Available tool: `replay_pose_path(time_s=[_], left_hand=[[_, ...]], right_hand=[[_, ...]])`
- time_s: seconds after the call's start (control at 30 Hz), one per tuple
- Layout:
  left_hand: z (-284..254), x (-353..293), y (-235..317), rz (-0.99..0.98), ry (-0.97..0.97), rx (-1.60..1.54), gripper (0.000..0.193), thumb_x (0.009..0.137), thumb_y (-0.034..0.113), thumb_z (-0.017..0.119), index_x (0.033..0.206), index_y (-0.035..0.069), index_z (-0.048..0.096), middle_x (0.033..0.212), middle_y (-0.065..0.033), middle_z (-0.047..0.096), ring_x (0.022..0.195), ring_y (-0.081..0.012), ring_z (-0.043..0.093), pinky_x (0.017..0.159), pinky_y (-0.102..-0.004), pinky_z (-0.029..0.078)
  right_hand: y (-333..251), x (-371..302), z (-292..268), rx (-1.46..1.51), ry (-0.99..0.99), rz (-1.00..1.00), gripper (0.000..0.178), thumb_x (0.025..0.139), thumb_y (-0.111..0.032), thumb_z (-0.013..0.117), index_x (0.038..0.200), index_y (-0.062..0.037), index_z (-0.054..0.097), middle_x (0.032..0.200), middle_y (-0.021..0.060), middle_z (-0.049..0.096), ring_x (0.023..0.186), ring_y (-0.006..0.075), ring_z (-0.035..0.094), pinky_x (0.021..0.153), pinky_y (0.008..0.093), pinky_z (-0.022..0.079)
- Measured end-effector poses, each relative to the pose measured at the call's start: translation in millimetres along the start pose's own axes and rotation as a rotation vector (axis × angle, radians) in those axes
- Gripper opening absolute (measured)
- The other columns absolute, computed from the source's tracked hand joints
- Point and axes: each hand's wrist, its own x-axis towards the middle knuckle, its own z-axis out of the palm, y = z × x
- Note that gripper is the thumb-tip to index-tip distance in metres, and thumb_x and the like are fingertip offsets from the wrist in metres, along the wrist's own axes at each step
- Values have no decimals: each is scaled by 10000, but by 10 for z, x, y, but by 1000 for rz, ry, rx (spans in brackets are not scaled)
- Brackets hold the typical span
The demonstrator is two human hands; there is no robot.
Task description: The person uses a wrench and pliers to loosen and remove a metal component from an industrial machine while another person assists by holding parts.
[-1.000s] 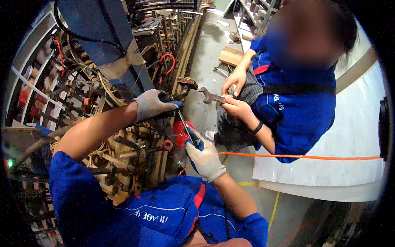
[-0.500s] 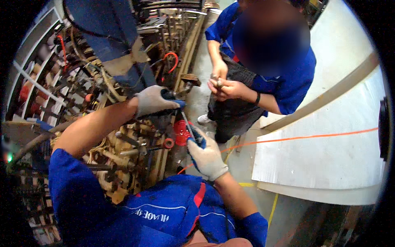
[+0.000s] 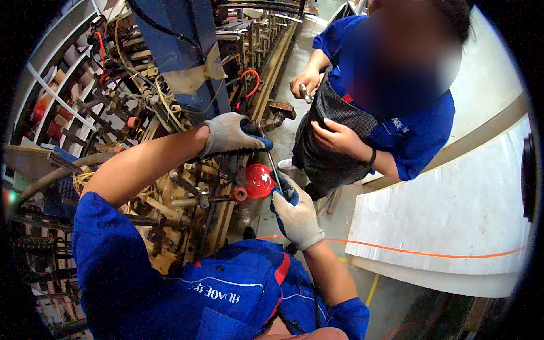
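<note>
A slim metal rod-like tool runs slantwise between my two hands over the machine's edge. My left hand, in a pale glove with blue on the fingers, is closed round its upper end. Its lower end is pinched by my right hand, gloved the same way. The fingers hide both ends, so the exact kind of tool does not show. Behind the rod, below my hands, is a shiny red round object.
Machinery with rods and clamps fills the left, beside a blue column. A co-worker stands opposite, with a small metal piece in one hand. Pale boards lie at right, crossed by an orange line.
The co-worker's hands have parted, one keeping the small metal piece. The scene has shifted rightward in view, and more of the red object shows. My hands keep hold of the rod-like tool.
</note>
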Motion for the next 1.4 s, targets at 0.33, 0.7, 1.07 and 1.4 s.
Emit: replay_pose_path(time_s=[0.33, 0.7, 1.07, 1.4], left_hand=[[-15, -16, 111, -16, -33, -81, 661, 707, 616, 812, 1057, 62, 724, 914, -82, 730, 811, -175, 660, 739, -329, 521], [-30, -30, 174, -82, -43, 20, 484, 775, 389, 829, 1106, 60, 703, 965, -82, 748, 856, -156, 691, 798, -323, 540], [29, -8, 67, -53, -17, -36, 704, 712, 689, 759, 1030, 61, 736, 854, -125, 717, 797, -210, 673, 757, -360, 512], [-5, 8, 95, -113, 9, 27, 495, 828, 491, 744, 1034, 41, 726, 890, -106, 734, 805, -196, 676, 775, -352, 517]], right_hand=[[55, 1, -10, 45, 20, 40, 405, 941, -104, 589, 1333, -3, 575, 876, -29, 605, 725, 39, 510, 641, 216, 445], [-50, -33, -5, 96, 4, 50, 415, 926, -128, 606, 1321, -4, 583, 820, -13, 617, 705, 58, 529, 655, 243, 473], [85, -56, 60, 195, 7, -28, 399, 964, -118, 617, 1343, -6, 562, 937, -31, 623, 744, 42, 537, 643, 207, 451], [-93, -169, -137, 260, -75, 116, 472, 946, -139, 654, 1381, -7, 525, 1126, 21, 638, 929, 73, 568, 829, 230, 486]])
